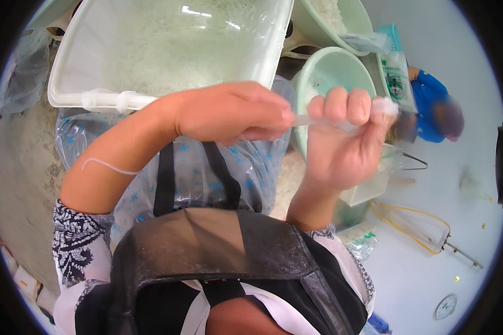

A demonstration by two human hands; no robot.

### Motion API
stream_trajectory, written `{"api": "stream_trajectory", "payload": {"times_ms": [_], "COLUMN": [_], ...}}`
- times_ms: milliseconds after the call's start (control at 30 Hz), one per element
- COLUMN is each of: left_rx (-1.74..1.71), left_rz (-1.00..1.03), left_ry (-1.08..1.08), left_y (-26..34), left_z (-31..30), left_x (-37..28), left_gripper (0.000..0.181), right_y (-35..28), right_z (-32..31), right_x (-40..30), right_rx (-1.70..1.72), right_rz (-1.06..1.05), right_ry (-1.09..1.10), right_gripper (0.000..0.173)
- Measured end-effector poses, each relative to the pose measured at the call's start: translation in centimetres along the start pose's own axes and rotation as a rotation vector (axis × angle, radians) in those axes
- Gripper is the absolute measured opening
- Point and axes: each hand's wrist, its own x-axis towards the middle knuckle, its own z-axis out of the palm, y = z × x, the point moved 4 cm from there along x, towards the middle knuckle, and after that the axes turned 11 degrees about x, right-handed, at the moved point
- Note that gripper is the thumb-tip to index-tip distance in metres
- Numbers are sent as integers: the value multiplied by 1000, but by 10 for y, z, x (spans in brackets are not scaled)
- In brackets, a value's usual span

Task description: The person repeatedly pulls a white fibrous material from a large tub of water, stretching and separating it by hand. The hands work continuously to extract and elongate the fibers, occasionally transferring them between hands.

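Observation:
In front of my chest, my left hand (239,113) pinches one end of a whitish translucent strip (302,120). The strip runs level into my right hand (339,142), whose fingers curl over it with the palm towards me. A wet white clump (385,106) sits at the tip of my right thumb. Beyond my left hand stands a large white tub (54,90) of cloudy water with fine pale strands (172,50) in it. Two translucent bands (123,101) loop over its near rim. One thin white strand (109,166) clings to my left forearm. Both hands are slightly blurred.
A pale green basin (366,69) stands behind my right hand; another basin (356,16) beyond it holds white material. Farther right, a person in blue (429,104) bends near a printed plastic bag (396,79). A clear plastic apron (193,167) covers my lap.

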Motion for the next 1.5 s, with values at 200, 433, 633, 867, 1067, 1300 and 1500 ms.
{"api": "stream_trajectory", "payload": {"times_ms": [200,433,633,867,1067,1300,1500], "left_rx": [686,364,-299,797,909,968,1036], "left_rz": [342,353,-73,357,147,74,474], "left_ry": [307,726,476,773,460,335,484], "left_y": [-3,-44,-12,84,70,49,35], "left_z": [2,-22,-6,-20,-38,-42,-30], "left_x": [8,28,46,3,-28,-54,-34], "left_gripper": [18,25,32,25,18,14,16], "right_y": [0,-49,-17,98,206,102,19], "right_z": [-12,-63,-135,-10,-98,-86,-56], "right_x": [3,-11,-65,40,37,72,24], "right_rx": [154,-1392,-2105,-878,-999,-1031,-1685], "right_rz": [140,-448,434,401,871,600,234], "right_ry": [210,106,-452,-378,-366,-166,-463], "right_gripper": [33,30,27,23,25,27,64]}}
